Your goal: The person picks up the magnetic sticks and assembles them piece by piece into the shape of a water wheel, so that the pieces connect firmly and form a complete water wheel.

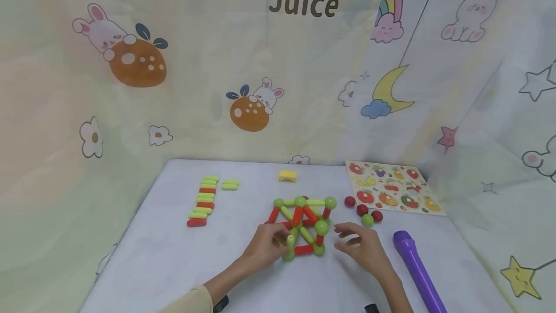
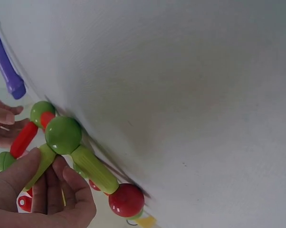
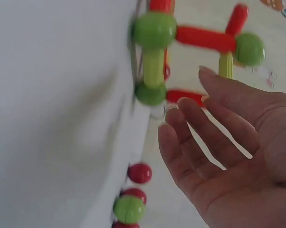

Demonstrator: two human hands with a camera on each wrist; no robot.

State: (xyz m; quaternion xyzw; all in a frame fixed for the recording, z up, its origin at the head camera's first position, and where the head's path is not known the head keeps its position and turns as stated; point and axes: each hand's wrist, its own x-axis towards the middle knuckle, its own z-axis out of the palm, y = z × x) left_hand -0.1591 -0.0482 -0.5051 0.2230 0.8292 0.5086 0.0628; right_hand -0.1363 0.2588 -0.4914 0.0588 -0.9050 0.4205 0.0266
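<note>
A frame of red and yellow-green rods joined by green and red balls stands mid-table, its green ball at the top back. At its front left corner, my left hand pinches a yellow-green rod between thumb and fingers. That rod rises from a green ball, seen large in the left wrist view. My right hand hovers just right of the frame, fingers loosely bent and holding nothing. Near its thumb in the right wrist view is a red rod that meets a green ball.
Loose rods lie in a column at left, with a pair of yellow-green rods beside them. A yellow block sits at the back. Several balls lie near a fruit picture board; a purple microphone is at right.
</note>
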